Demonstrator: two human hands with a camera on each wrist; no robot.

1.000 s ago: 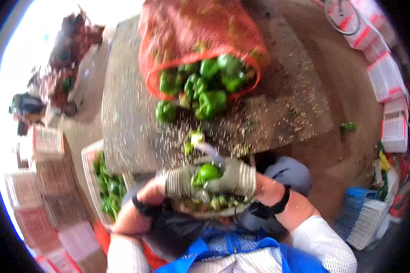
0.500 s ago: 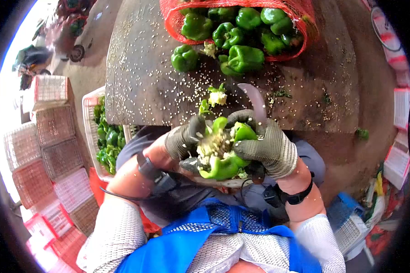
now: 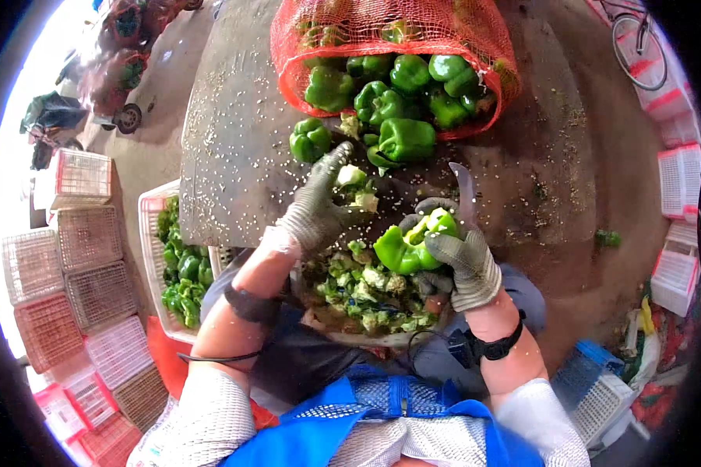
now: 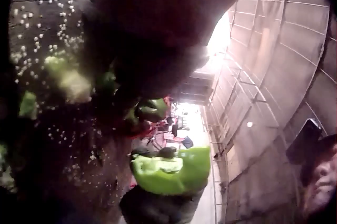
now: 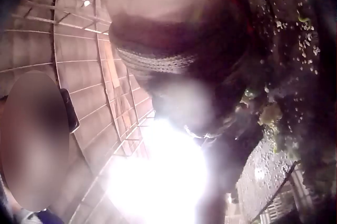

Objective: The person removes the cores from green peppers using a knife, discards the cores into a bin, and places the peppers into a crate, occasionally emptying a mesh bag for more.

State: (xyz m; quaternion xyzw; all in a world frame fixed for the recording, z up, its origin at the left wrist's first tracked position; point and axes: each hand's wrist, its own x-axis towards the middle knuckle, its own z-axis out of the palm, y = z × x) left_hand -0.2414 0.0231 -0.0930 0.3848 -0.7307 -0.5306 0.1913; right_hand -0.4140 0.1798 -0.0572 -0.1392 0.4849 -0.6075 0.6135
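In the head view, the gloved right hand [image 3: 466, 261] grips an opened green pepper [image 3: 413, 245] together with a curved blade [image 3: 463, 191] that points up. The gloved left hand [image 3: 319, 202], fingers extended, is over the board beside pale pepper cores [image 3: 353, 177] and holds nothing visible. Whole green peppers [image 3: 406, 141] lie at the mouth of a red mesh bag [image 3: 397, 39]. Under the hands is a tub of cores and scraps [image 3: 374, 292]. The left wrist view shows the held pepper [image 4: 171, 174] near dark gloved fingers; the right wrist view is dark and glary.
A seed-strewn board [image 3: 234, 140] spans the front. At its left stands a white crate [image 3: 149, 233] with green peppers. Stacked crates [image 3: 97, 296] line the far left; blue and white crates [image 3: 596, 381] are at lower right. A bicycle [image 3: 639, 50] is at upper right.
The left hand has let go of the pepper and moved up and left over the board. The right hand keeps the pepper and blade, and the seedy core is no longer visible inside the pepper.
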